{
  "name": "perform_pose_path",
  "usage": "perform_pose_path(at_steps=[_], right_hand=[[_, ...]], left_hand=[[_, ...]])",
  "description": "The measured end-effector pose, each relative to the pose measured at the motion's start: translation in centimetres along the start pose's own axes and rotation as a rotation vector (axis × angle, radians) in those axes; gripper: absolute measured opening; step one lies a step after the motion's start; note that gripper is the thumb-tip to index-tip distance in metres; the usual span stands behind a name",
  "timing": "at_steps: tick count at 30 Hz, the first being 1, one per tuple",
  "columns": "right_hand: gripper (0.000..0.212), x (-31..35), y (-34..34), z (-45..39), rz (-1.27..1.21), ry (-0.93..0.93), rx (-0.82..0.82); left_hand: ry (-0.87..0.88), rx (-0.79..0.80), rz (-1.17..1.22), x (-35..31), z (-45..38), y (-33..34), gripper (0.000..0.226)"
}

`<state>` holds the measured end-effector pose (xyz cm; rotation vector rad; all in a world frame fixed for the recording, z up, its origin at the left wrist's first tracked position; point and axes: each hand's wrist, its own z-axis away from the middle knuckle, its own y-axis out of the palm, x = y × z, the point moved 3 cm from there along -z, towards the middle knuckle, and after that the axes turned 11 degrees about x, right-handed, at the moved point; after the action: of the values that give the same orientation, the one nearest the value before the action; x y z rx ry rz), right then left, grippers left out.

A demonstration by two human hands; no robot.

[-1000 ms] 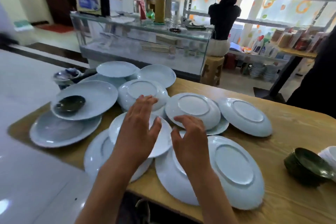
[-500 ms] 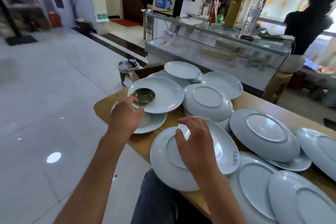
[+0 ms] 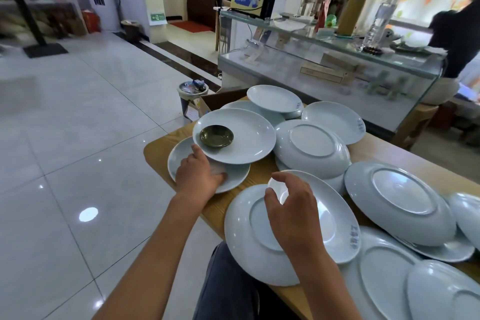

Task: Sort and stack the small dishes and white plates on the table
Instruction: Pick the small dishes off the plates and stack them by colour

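Both bare forearms are extended forward from the lower edge of the view. The left hand (image 3: 198,176) is held palm down, further out and to the left, with its thumb stretched to the right and its fingers tucked out of sight. The right hand (image 3: 292,212) is raised nearer the body, its back turned upward, fingers loosely curled, and thumb and forefinger kept apart in an unclosed pinch.

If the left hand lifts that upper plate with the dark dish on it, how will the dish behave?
The dark dish sits loose on the glossy plate, so it would probably slide if tilted. It sits off-centre toward the left hand, so it may slip off that edge. It looks ceramic, likely breakable.
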<state>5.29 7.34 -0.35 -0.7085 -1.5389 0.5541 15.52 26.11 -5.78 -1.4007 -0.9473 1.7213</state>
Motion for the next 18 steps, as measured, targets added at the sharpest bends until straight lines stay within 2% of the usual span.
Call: perform_pose_path(at_steps=[4, 8, 12, 18], right_hand=[[0.031, -0.3, -0.2, 0.1, -0.001, 0.0, 0.006], [0.031, -0.8, -0.5, 0.1, -0.025, 0.016, 0.011], [0.032, -0.8, -0.5, 0.2, -0.041, 0.036, 0.026], [0.031, -0.9, -1.1, 0.3, -0.068, 0.047, 0.027]], left_hand=[[-0.046, -0.009, -0.043, 0.1, -0.1, -0.7, 0.098], [-0.057, 0.044, -0.129, -0.5, 0.8, -2.1, 0.065], [-0.078, 0.083, -0.046, -0.8, 2.3, -3.4, 0.07], [-0.031, 0.121, 0.224, -2.2, 5.2, -5.3, 0.095]])
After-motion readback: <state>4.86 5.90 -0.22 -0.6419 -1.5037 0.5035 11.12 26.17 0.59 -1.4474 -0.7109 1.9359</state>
